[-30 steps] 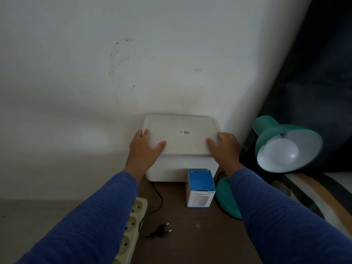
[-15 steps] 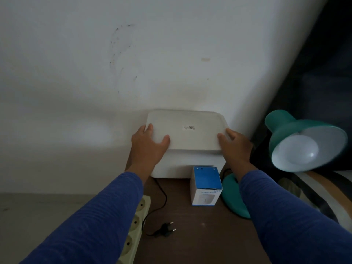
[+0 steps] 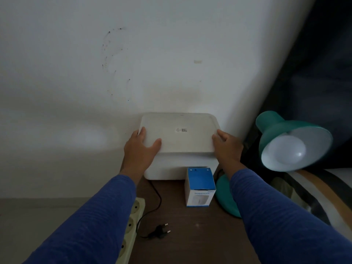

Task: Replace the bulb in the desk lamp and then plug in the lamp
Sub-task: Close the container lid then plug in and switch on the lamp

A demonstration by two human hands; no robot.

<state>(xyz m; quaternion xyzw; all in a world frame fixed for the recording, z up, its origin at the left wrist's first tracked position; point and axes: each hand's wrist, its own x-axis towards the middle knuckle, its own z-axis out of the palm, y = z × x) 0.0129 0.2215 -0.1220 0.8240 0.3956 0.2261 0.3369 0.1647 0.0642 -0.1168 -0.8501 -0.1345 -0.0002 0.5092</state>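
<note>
A teal desk lamp (image 3: 294,143) stands at the right, its shade tilted toward me with a white bulb (image 3: 285,149) inside; its round base (image 3: 225,197) sits on the brown table. A blue-and-white bulb box (image 3: 200,186) stands in front of a white storage box (image 3: 181,166) against the wall. My left hand (image 3: 140,149) grips the left edge of the box's white lid (image 3: 179,133), and my right hand (image 3: 226,146) grips its right edge. The lid is tilted up toward the wall. The lamp's black plug (image 3: 161,230) lies loose on the table.
A pale power strip (image 3: 131,223) with several sockets lies at the table's left edge. The black cord (image 3: 156,199) runs from the plug back under the white box. A white wall rises behind; a striped bed cover (image 3: 314,189) lies at the right.
The lid has come up off the white box and tilted further toward the wall, held by both hands. The view has shifted slightly.
</note>
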